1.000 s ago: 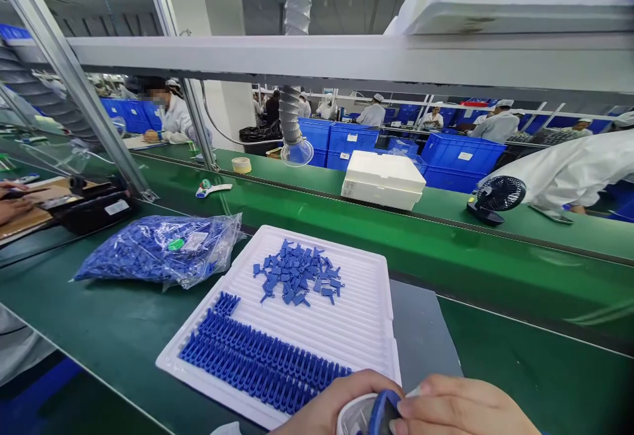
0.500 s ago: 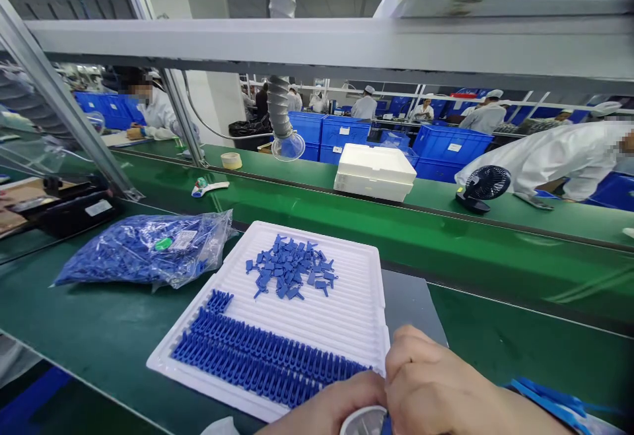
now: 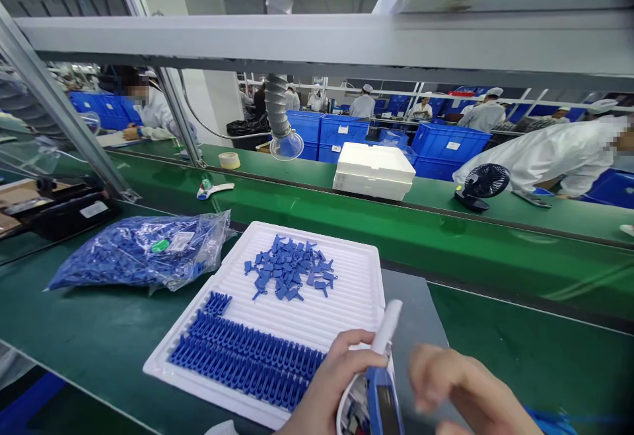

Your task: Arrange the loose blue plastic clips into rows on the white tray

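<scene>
A: What fills the frame at this assembly line?

B: A green surface (image 3: 99, 336) carries a white ribbed tray (image 3: 347, 303). A clear bag of blue parts (image 3: 139, 257) lies at the tray's nine o'clock, just beside it.

A: And on the tray?

B: A loose heap of blue clips (image 3: 290, 270) toward twelve o'clock; packed rows of blue clips (image 3: 247, 359) along the six o'clock edge.

A: The hands?

B: The left hand (image 3: 329, 389), at the tray's five o'clock corner, is closed around a white-and-blue handheld device (image 3: 371, 395), its white tip pointing to twelve o'clock. The right hand (image 3: 460, 389), at the device's three o'clock, is blurred, fingers loosely spread, holding nothing.
</scene>
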Demonstrator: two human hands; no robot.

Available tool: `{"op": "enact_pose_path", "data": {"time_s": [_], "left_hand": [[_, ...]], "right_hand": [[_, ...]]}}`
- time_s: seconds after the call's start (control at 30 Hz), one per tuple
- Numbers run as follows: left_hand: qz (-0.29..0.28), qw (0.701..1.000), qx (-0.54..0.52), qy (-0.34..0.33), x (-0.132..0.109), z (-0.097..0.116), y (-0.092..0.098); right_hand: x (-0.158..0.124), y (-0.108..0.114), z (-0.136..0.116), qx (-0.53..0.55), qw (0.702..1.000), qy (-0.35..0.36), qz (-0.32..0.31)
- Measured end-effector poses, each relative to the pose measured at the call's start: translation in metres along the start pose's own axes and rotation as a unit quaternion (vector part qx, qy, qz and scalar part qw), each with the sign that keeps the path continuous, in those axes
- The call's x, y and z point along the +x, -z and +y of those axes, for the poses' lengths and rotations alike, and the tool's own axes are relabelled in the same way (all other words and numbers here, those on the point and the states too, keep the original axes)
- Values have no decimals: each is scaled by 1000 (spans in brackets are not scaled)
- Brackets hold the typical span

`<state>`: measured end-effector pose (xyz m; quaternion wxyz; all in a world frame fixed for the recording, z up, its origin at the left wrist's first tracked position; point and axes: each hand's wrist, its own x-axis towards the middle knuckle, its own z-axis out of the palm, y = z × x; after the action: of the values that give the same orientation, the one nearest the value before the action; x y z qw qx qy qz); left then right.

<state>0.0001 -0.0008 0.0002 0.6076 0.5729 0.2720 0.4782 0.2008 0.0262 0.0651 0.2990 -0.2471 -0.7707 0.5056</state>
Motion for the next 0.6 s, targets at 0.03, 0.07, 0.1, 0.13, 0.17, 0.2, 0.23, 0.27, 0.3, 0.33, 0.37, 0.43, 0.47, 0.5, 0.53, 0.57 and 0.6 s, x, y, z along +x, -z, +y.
{"op": "enact_pose_path", "data": {"time_s": [0.03,0.07,0.1,0.13,0.17,0.2,0.23,0.27,0.3,0.33,0.37,0.43,0.47,0.5,0.53,0.57,0.6], "left_hand": [[11,1000,23,5,-1,-2,-1],[19,999,45,15,-2,-3,-2],[24,997,70,23,-2,-4,-3],[28,995,95,30,-3,-4,-5],[34,992,116,34,-3,-5,-6],[41,990,134,36,-3,-6,-7],[53,987,150,36,-3,-8,-8],[68,983,169,34,-4,-10,-9],[85,978,190,29,-4,-14,-10],[103,972,212,21,-4,-18,-10],[120,965,234,9,-4,-22,-11],[148,952,264,-32,-4,-32,-11],[156,948,273,-55,-4,-37,-11],[161,943,282,-75,-4,-40,-11],[162,938,292,-92,-3,-43,-11],[165,933,302,-105,-2,-44,-11],[168,929,310,-112,-2,-44,-11]], "right_hand": [[-1,-3,6,66,996,-64,7],[0,-7,11,133,984,-118,3],[1,-10,16,195,968,-158,-9],[2,-13,21,246,952,-179,-27],[3,-15,26,282,941,-185,-40],[3,-16,30,300,934,-186,-47],[3,-17,34,306,932,-189,-46],[3,-17,36,304,931,-196,-39],[3,-16,38,300,931,-205,-28],[3,-16,39,297,930,-214,-17],[3,-15,40,299,928,-221,-9],[4,-16,39,312,923,-224,-7],[5,-17,38,319,922,-221,-10],[5,-19,37,324,921,-218,-12],[6,-20,37,325,920,-216,-14],[6,-22,36,324,921,-216,-13],[6,-24,36,320,922,-217,-10]]}}
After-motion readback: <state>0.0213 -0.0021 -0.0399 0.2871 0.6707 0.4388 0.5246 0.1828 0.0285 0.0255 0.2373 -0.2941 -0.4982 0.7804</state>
